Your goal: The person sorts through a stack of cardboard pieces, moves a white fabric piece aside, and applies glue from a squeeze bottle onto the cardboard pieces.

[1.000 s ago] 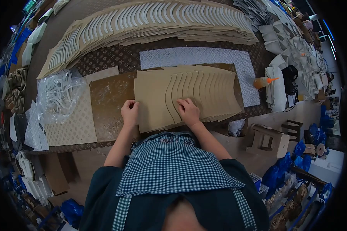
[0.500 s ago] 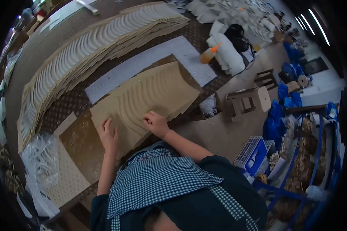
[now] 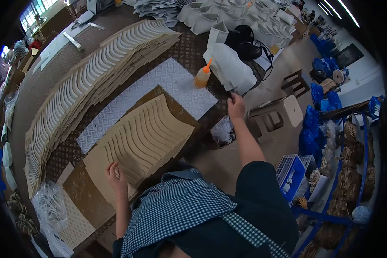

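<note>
Basically, near tan sheets (image 3: 146,137) are laid out in an overlapping fan, no pale strips seen on them; long stack (image 3: 94,73) at their 11 o'clock does carry curved pale strips. Left hand (image 3: 117,177) half open, fingers loosely bent at fan's 7 o'clock part, nothing seen in it. Right hand (image 3: 236,106) out at 2 o'clock, fingers curled by a slim metallic item (image 3: 232,87) beside white bundle (image 3: 236,69); can't tell if gripped. Dark patterned table covering (image 3: 66,150), white patterned sheet (image 3: 116,112) partly under fan, orange-tipped bottle (image 3: 202,77) 1 o'clock, plastic bag (image 3: 50,204) 8 o'clock. Room: stool (image 3: 293,111) 3 o'clock, blue crate (image 3: 291,180) 4 o'clock, loaded shelving beyond.
</note>
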Action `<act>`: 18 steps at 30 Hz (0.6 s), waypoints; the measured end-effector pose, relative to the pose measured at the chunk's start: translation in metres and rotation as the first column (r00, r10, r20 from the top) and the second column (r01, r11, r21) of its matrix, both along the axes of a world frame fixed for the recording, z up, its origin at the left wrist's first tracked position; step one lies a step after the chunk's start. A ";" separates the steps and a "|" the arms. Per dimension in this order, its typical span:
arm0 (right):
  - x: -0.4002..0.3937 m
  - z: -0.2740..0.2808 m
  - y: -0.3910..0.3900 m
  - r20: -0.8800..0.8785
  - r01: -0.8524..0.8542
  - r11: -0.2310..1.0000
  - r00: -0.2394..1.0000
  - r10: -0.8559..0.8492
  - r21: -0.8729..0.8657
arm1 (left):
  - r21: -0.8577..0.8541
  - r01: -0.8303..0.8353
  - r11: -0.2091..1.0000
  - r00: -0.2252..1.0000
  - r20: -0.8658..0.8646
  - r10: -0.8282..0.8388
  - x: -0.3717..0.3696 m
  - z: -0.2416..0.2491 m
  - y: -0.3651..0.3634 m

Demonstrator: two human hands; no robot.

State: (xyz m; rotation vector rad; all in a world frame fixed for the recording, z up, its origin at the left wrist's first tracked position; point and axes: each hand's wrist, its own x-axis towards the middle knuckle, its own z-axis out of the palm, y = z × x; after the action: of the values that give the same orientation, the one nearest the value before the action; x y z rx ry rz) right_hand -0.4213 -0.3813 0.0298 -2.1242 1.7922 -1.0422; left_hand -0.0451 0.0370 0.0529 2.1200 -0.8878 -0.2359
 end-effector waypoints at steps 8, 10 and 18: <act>-0.032 0.013 -0.103 -0.519 -0.189 0.980 0.845 0.130 -0.062 | 0.074 -0.097 0.992 0.995 0.016 0.096 -0.031 0.002 -0.019; -0.035 0.023 -0.114 -0.486 -0.226 0.974 0.849 0.207 0.018 | 0.091 -0.144 0.985 0.989 -0.028 0.147 -0.035 0.005 -0.022; -0.051 0.034 -0.126 -0.276 -0.319 0.948 0.909 0.312 0.024 | 0.102 -0.182 0.978 0.973 -0.127 0.194 -0.040 -0.008 -0.031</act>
State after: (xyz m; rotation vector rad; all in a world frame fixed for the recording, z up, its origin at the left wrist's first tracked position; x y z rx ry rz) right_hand -0.4727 -0.5076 0.0638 -2.5696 1.4646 -0.7157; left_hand -0.0850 0.0057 0.0452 2.2254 -0.6022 -0.3230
